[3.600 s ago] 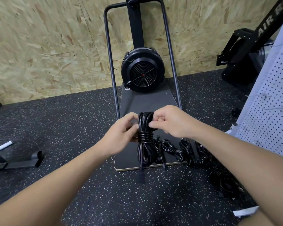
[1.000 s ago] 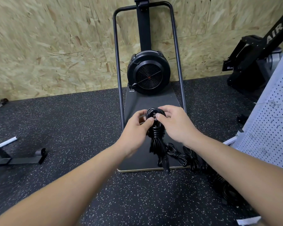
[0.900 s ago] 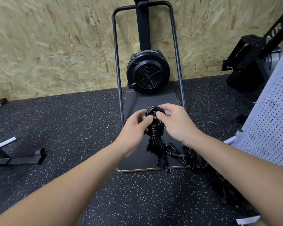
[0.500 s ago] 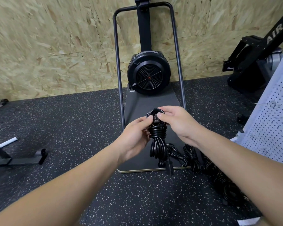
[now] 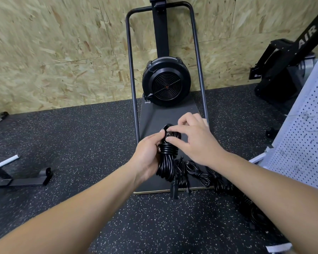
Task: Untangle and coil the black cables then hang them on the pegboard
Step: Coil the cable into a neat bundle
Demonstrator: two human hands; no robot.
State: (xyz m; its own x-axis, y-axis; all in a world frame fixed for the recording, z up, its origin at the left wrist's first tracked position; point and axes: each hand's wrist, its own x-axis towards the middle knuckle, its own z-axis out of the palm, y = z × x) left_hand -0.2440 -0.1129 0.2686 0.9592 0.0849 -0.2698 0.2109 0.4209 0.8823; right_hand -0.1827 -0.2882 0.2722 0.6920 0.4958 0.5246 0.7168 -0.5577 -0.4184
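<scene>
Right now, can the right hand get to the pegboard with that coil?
Probably yes. The right hand pinches the top of the coil and the pegboard stands to its right with only bare floor between. The left hand grips the coil too and would have to let go.

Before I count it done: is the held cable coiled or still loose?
Coiled. The cable hangs as a bundle with wraps around its neck; left hand grips it, right hand pinches the top loop.

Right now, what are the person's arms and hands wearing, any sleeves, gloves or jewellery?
Nothing shows: the left hand and right hand are bare, without gloves, rings or a watch, and both forearms are uncovered right to the frame edge, no sleeves in view.
</scene>
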